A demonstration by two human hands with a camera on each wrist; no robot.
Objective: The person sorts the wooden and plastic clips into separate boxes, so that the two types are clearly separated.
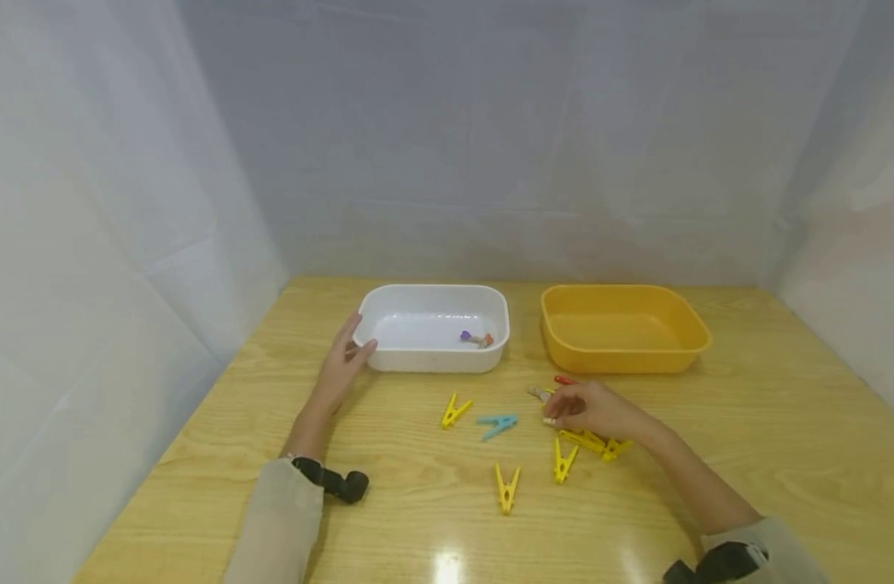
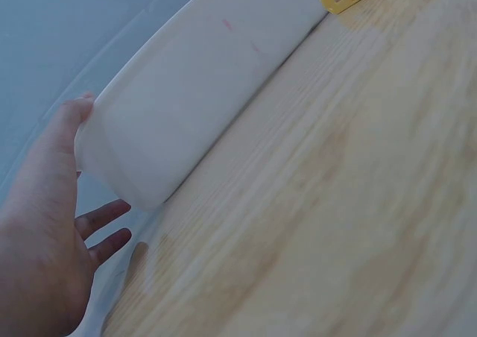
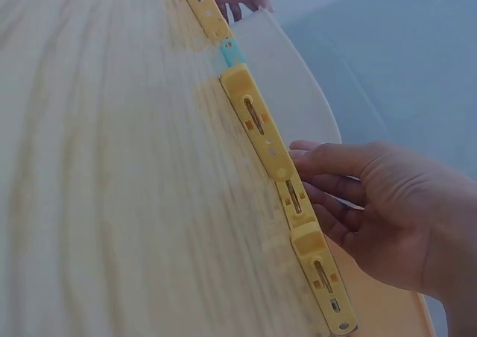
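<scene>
My left hand (image 1: 348,350) lies open against the left front corner of a white tray (image 1: 432,358). Its thumb rests on the front wall, seen close up in the left wrist view as my left hand (image 2: 45,225) beside the white tray (image 2: 194,91). A small purple-and-orange peg (image 1: 476,338) lies inside that tray. My right hand (image 1: 560,414) hovers low over the table with fingers curled, pinching a small wooden peg (image 1: 548,421) at its fingertips. In the right wrist view my right hand (image 3: 373,203) sits beside a row of yellow pegs (image 3: 257,121).
An empty yellow tray (image 1: 622,357) stands right of the white one. Yellow pegs (image 1: 456,410) (image 1: 507,487) (image 1: 564,460) and a blue peg (image 1: 496,425) lie scattered in front. A red peg (image 1: 564,380) lies near the yellow tray. White curtains surround the wooden table (image 1: 783,454).
</scene>
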